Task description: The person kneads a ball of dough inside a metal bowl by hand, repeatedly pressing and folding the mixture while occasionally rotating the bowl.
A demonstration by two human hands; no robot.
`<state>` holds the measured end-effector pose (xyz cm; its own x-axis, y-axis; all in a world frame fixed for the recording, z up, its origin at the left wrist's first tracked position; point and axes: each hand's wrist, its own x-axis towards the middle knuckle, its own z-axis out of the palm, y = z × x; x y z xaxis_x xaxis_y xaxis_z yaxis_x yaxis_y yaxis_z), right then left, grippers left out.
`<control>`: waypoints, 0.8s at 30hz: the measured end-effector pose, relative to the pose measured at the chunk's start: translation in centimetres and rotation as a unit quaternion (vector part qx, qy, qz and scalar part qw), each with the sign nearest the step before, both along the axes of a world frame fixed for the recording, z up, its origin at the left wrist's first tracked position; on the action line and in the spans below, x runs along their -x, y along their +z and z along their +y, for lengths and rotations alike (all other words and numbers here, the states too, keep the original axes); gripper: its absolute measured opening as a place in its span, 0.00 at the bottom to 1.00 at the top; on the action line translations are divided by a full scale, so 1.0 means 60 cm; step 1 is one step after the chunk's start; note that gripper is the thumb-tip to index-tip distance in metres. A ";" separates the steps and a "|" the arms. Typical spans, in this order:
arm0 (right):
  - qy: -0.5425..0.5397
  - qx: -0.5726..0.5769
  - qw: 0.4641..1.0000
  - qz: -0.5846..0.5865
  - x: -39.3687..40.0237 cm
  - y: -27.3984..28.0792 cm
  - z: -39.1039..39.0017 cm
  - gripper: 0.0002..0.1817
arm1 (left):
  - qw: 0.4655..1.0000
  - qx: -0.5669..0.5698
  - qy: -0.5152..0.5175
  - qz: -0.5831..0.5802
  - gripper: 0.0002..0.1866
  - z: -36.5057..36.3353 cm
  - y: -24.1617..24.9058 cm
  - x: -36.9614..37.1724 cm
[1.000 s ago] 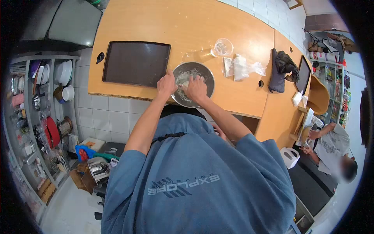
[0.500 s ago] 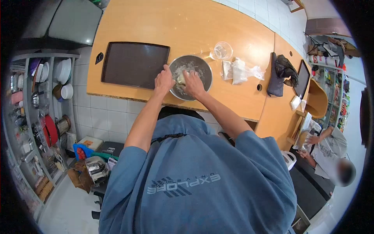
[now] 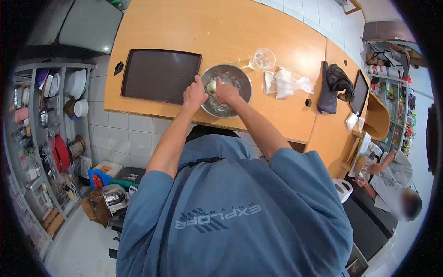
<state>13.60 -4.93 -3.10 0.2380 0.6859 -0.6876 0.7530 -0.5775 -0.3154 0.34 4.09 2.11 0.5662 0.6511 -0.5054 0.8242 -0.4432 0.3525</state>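
Observation:
A round metal mixing bowl (image 3: 247, 94) stands near the front edge of the table, with white floury residue over its inside. My left hand (image 3: 195, 95) is closed on the bowl's left rim, thumb side toward the inside. Inside the bowl, my right hand (image 3: 227, 93) has its fingers curled against a small pale lump of dough (image 3: 212, 87). The hand hides part of the lump and the bowl's middle. Just left of the bowl lies a dark rectangular baking tray (image 3: 161, 76).
Right of the bowl are a clear cup (image 3: 264, 59) and plastic bags of white powder (image 3: 290, 85). Farther right lie a dark rolled cloth (image 3: 326, 90), a black bag (image 3: 340, 81) and another tray (image 3: 360, 92). A co-worker (image 3: 392, 177) sits at the right; shelves (image 3: 64, 138) line the left.
My right hand has drawn slightly left and its fingers have curled in. The pale lump has shifted up and left in the bowl. My left hand stays on the rim.

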 end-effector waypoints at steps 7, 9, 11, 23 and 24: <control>-0.038 0.038 0.998 -0.020 -0.036 0.076 0.007 0.28 | 1.000 -0.013 -0.002 -0.010 0.25 -0.008 -0.018 0.002; -0.011 0.017 0.999 -0.039 -0.033 0.083 -0.002 0.20 | 1.000 -0.016 -0.003 -0.010 0.25 -0.009 -0.018 0.007; 0.010 -0.032 0.997 -0.064 -0.026 0.084 -0.012 0.16 | 1.000 -0.016 0.000 -0.012 0.25 -0.008 -0.014 0.004; 0.062 -0.089 0.989 -0.105 0.036 0.012 -0.069 0.37 | 1.000 -0.013 -0.005 0.011 0.28 -0.008 -0.007 -0.002; 0.072 -0.134 0.980 -0.126 0.032 0.002 -0.077 0.37 | 1.000 -0.015 -0.007 0.009 0.28 -0.008 -0.005 -0.003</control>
<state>11.70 -9.58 -2.98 0.2647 0.8732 -0.4093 0.8945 -0.3809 -0.2340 0.52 3.63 1.80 0.5664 0.6581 -0.4960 0.8239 -0.4647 0.3243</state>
